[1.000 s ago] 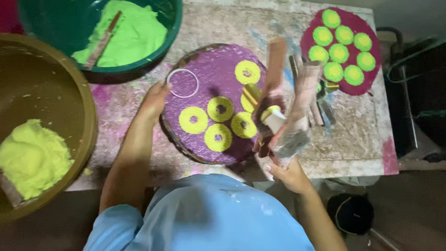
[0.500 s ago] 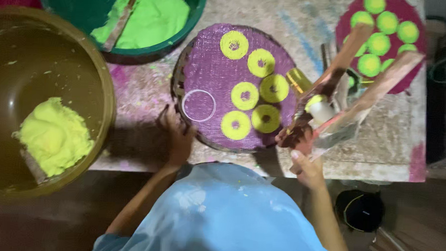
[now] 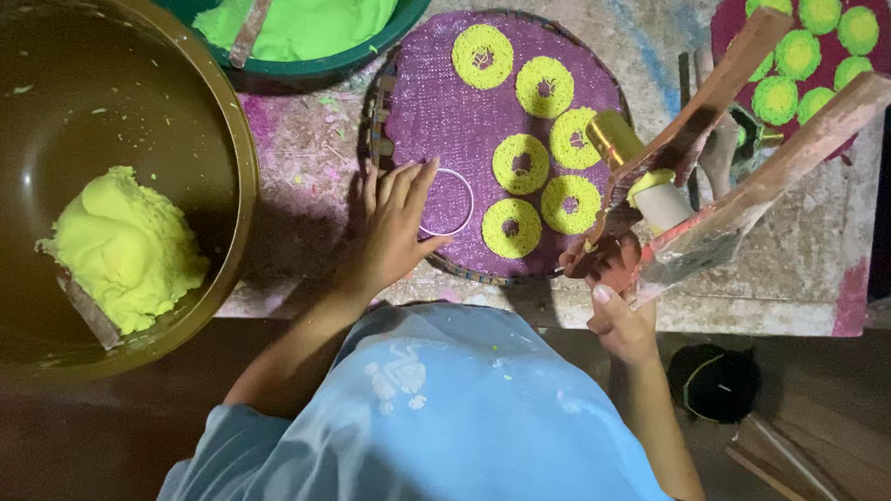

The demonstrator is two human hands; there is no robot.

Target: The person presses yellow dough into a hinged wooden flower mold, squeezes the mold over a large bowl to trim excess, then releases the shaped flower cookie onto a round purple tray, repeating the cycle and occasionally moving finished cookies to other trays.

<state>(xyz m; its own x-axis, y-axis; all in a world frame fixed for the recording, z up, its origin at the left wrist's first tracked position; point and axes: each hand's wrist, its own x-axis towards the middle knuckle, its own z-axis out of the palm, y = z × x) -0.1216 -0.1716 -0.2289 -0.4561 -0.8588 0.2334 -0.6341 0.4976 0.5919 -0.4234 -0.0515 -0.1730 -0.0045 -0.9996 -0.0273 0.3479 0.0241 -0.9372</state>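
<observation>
My left hand (image 3: 394,230) lies flat with spread fingers on the near edge of a round purple mat (image 3: 440,102), fingertips touching a thin metal ring (image 3: 470,208). Several yellow spiral dough rings (image 3: 520,164) sit on the mat to the right of the ring. My right hand (image 3: 612,288) grips the near ends of a wooden two-handled press (image 3: 781,173). The press carries a brass cylinder (image 3: 614,138) with yellow dough at its tip and is held tilted above the mat's right edge.
A big brown bowl (image 3: 233,121) at left holds a yellow dough lump (image 3: 125,247). A green bowl (image 3: 369,49) at the top holds green dough (image 3: 311,14) and a wooden stick. At the top right lies another purple mat (image 3: 728,22) with green-yellow spirals. The worn table edge (image 3: 743,316) is close.
My left hand has moved from the mat's edge onto the metal ring. The press has swung up and to the right, off the dough rings.
</observation>
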